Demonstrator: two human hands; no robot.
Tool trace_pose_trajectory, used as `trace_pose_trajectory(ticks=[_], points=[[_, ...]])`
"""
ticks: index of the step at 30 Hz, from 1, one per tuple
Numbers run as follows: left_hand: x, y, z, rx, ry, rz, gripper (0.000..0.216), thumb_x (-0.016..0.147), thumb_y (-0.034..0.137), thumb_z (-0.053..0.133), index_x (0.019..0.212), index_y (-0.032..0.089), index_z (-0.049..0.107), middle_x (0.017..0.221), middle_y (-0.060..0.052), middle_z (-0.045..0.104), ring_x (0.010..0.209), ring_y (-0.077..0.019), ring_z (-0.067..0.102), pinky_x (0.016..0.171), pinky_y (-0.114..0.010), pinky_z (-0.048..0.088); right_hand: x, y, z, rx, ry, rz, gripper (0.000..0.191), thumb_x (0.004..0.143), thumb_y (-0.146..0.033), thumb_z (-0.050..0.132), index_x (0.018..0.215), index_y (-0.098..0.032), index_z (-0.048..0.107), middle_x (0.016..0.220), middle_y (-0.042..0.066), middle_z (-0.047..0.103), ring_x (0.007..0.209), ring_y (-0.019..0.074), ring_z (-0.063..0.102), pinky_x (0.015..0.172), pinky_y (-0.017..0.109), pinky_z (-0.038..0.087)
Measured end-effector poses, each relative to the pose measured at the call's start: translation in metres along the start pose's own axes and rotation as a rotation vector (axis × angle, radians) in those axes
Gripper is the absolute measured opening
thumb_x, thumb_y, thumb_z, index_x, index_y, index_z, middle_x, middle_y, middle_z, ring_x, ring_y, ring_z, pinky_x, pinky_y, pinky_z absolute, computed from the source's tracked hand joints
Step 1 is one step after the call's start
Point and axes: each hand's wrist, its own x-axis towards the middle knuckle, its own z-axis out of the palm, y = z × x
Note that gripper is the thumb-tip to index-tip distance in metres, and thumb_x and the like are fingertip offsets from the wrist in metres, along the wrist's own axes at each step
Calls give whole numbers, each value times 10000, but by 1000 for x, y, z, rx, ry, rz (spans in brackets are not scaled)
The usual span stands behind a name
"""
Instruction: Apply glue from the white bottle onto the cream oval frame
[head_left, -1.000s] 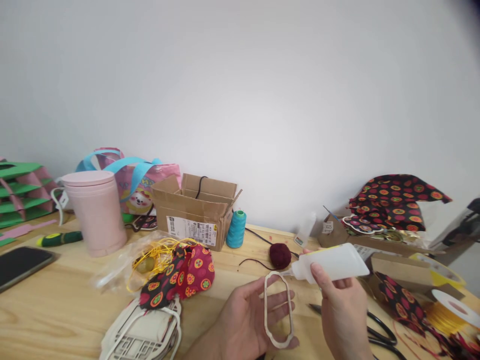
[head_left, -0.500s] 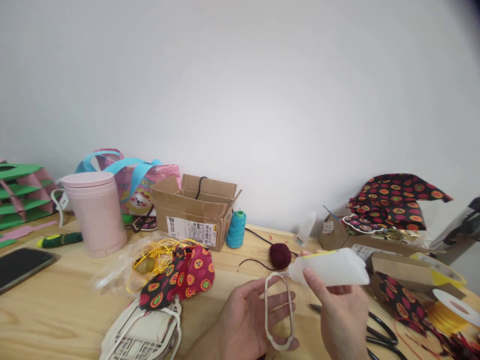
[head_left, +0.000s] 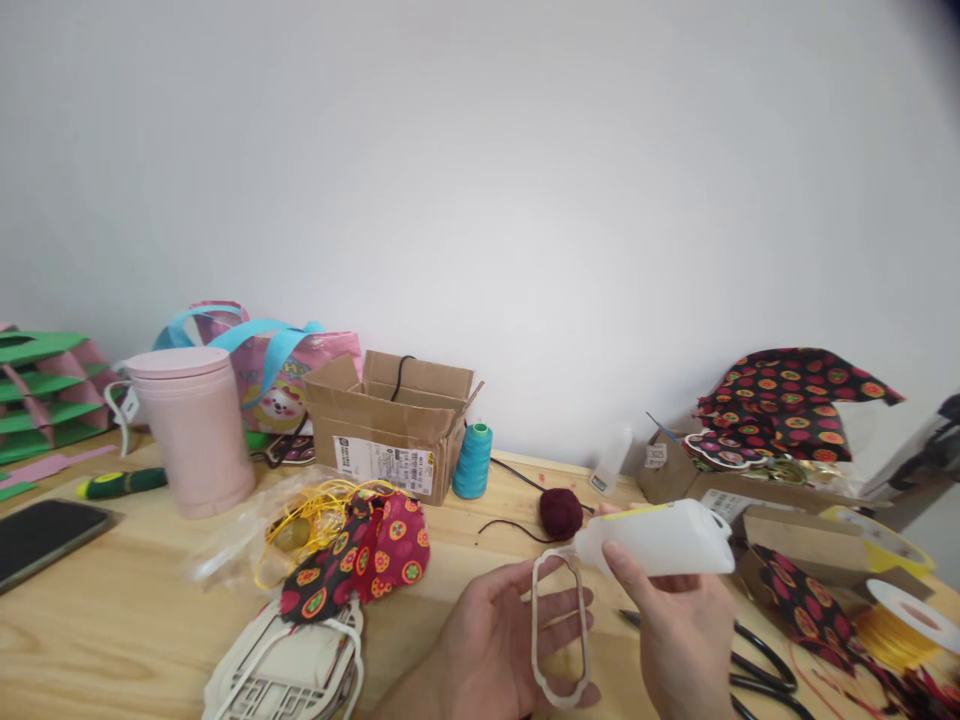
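The left hand (head_left: 491, 650) is held palm up above the near edge of the bench (head_left: 112, 630), with the fingers spread. An oval wooden ring (head_left: 559, 625) is supported on the fingertips and lies roughly flat across them, its long axis running from the near edge towards the far edge.

The right hand (head_left: 686, 630) is closed around a white squeeze bottle (head_left: 660, 538). The bottle is held nearly horizontal, with the nozzle directed to the left. The nozzle tip is located at the far end of the oval wooden ring; whether contact is made cannot be determined.

A pair of scissors (head_left: 757, 670) lies on the bench beside the right hand, towards the right edge. A dark red yarn ball (head_left: 560, 513) rests beyond the hands, with a thread trailing from it. A teal thread spool (head_left: 473, 459) stands upright beside an open cardboard box (head_left: 390, 425) near the far edge.

Patterned fabric pieces (head_left: 360, 560) and a tangle of yellow cord (head_left: 315, 510) are placed left of the hands. White cut-out frames (head_left: 285, 675) are stacked at the near edge. A pink cylindrical container (head_left: 191, 430) stands towards the far left corner, and a phone (head_left: 41, 540) lies flat at the left edge. A yellow cord reel (head_left: 900, 620) is positioned at the right edge.
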Motion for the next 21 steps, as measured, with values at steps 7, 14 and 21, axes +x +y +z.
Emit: trace_pose_trajectory(ticks=[7, 14, 21], points=[[1, 1, -1, -12, 18, -5, 340, 757, 297, 487, 1081, 195, 489, 928, -121, 660, 886, -224, 582, 825, -537, 336, 1, -1, 2, 6, 23, -1, 334, 558, -220, 740, 862, -121, 645, 821, 93, 705, 798, 259, 630, 745, 378, 483], [0, 1, 0, -7, 5, -7, 305, 761, 297, 481, 1047, 194, 510, 931, -118, 657, 891, -225, 578, 819, -532, 341, -1, -1, 2, 19, 13, 11, 340, 554, -213, 741, 866, -117, 648, 803, 98, 706, 788, 259, 634, 729, 374, 495], [1, 1, 1, 6, 18, -5, 285, 761, 294, 484, 1027, 200, 526, 921, -114, 659, 866, -215, 585, 812, -531, 351, -1, -2, 3, 26, 34, 3, 391, 566, -229, 740, 919, -111, 623, 828, 105, 701, 794, 250, 635, 721, 355, 506]])
